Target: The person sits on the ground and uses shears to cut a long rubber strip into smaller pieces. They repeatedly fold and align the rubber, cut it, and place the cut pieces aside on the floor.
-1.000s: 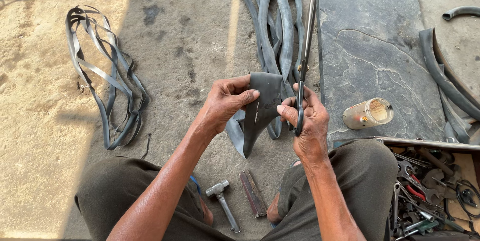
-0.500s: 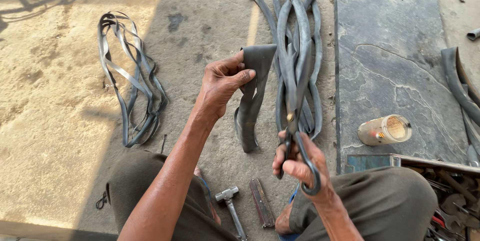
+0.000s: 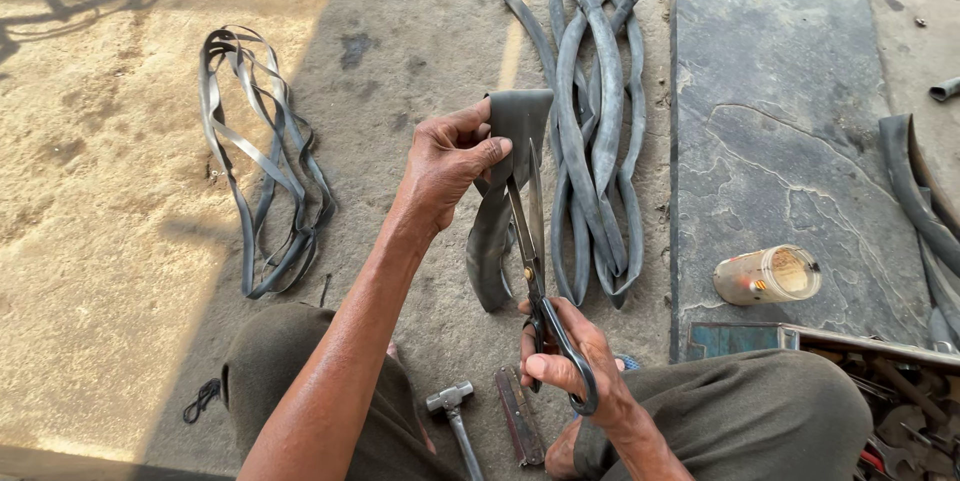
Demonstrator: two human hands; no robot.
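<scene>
Head view: left hand (image 3: 447, 163) pinches the rubber strip (image 3: 505, 191) at twelve o'clock, right hand (image 3: 570, 366) closed on scissors (image 3: 532, 261), blades apparently just starting the cut.

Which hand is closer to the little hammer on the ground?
Right. The right hand, holding the long metal scissors, is just beside the small metal hammer; the left hand is higher up, pinching the black rubber strip.

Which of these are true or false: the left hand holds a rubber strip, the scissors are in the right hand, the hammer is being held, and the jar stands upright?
1. The left hand holds a dark rubber strip. True.
2. The right hand grips the scissors, blades at the strip. True.
3. The hammer is being held. False: it lies on the ground between the legs.
4. The jar stands upright. False: it lies on its side on the stone slab.
</scene>
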